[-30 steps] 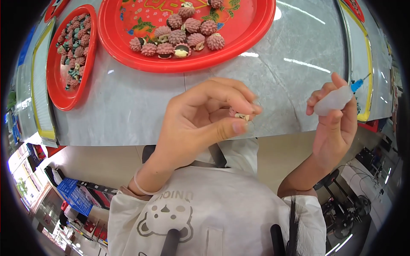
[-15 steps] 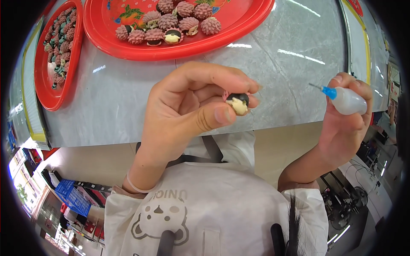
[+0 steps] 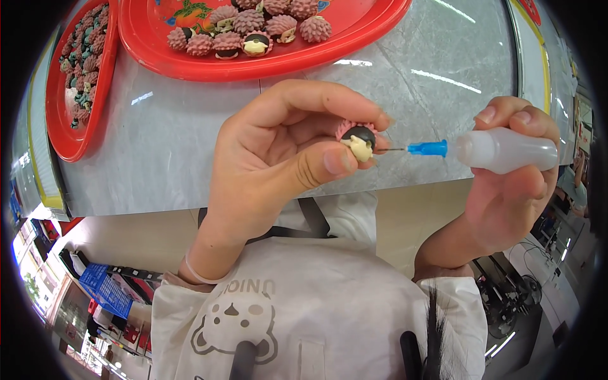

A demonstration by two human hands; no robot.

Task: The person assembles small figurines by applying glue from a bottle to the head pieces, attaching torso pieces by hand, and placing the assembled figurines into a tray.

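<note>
Left-hand pinch: the left hand [image 3: 253,158] nips the little piece [image 3: 358,142] between thumb and fingers, its black and cream side showing.
Right-hand hold: the right hand [image 3: 503,202] wraps its thumb and fingers around the cloudy white bottle [image 3: 510,151], which lies sideways.
Where the piece is: up in the air, in front of the big red tray [image 3: 190,71], over the grey table [image 3: 171,158].
Piece feel: probably very light and rather stiff; the pink bumps should help stop slips, but thin bits might snap.
Piece hold: best by its edges, with soft fingertips.
Bottle feel: looks light, smooth and squashy, so a hard squeeze could be too much; hold its fat middle.
Needle: thin, on a blue tip [image 3: 429,149], pointing at the piece; I cannot tell if they touch. It could bend or prick, so fingers should keep off.
</note>
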